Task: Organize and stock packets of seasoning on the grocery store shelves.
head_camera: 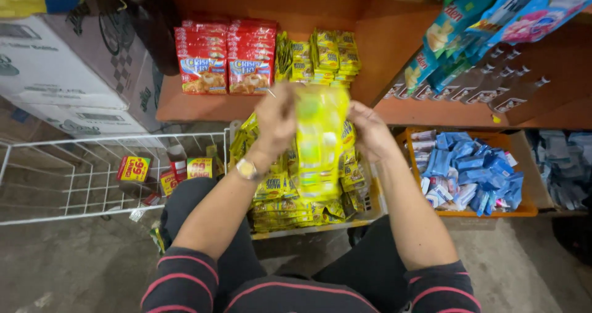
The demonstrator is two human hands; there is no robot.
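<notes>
Both hands pinch the top of a yellow strip (320, 141) of sachets, left hand (275, 119) and right hand (369, 130) at either side, so it hangs straight over the yellow pile (290, 199), below the shelf (203, 107).

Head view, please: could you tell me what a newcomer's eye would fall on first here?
Dead centre, both hands, left and right, hold up a strip of yellow sachets, blurred. Below it lies a heap of yellow packets; red packets stand on the wooden shelf, and blue packets fill an orange crate at right.
</notes>
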